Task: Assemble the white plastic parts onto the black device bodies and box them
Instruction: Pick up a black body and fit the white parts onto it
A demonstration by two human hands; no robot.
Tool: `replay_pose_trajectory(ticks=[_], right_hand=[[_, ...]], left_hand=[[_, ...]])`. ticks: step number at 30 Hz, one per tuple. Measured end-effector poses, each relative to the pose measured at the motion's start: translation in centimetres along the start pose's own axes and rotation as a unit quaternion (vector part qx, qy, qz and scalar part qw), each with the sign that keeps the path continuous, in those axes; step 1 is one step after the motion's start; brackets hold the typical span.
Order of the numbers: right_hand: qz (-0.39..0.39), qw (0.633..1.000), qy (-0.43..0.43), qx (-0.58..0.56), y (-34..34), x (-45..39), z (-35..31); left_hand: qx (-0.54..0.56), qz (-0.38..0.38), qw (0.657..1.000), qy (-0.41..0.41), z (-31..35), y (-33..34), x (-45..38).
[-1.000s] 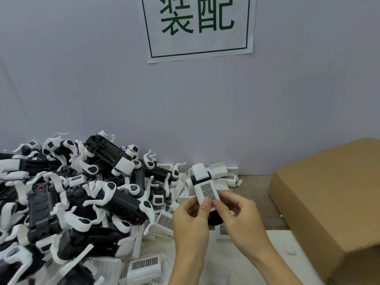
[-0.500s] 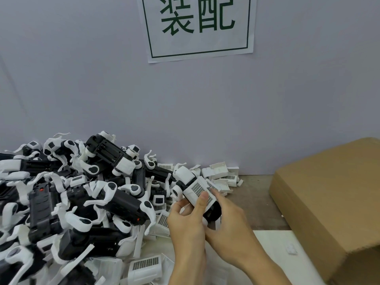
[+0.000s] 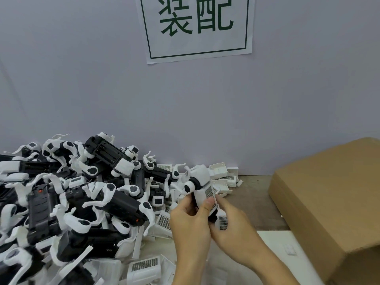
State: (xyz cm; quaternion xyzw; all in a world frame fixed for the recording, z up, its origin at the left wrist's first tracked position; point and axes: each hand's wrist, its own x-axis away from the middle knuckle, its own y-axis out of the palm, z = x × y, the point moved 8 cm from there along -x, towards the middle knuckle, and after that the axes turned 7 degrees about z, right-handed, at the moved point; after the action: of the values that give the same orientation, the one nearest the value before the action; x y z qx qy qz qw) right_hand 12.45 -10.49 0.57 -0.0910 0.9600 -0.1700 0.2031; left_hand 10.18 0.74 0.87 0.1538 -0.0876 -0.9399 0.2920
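- We're gripping one black device body (image 3: 202, 194) with both hands: left hand (image 3: 190, 225) thumb pressing its white grille part (image 3: 209, 195), right hand (image 3: 232, 229) curling underneath.
- It's hovering between the parts pile (image 3: 82, 202) and the cardboard box (image 3: 333, 202).

A black device body (image 3: 202, 194) with a white grilled cover stands tilted toward eleven o'clock. More bodies and white parts (image 3: 67, 202) lie heaped at nine o'clock.

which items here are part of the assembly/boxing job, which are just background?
In the job:
- device held by left hand and right hand
- pile of device bodies
- loose white grille parts
- cardboard box

Background:
- wall sign
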Motion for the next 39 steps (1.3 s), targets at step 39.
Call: replay_pose_trajectory(ticks=[39], right_hand=[[0.308, 0.912, 0.098, -0.254, -6.6, 0.0, 3.4]], left_hand=[[0.29, -0.025, 0.907, -0.305, -2.4, 0.9, 1.3]])
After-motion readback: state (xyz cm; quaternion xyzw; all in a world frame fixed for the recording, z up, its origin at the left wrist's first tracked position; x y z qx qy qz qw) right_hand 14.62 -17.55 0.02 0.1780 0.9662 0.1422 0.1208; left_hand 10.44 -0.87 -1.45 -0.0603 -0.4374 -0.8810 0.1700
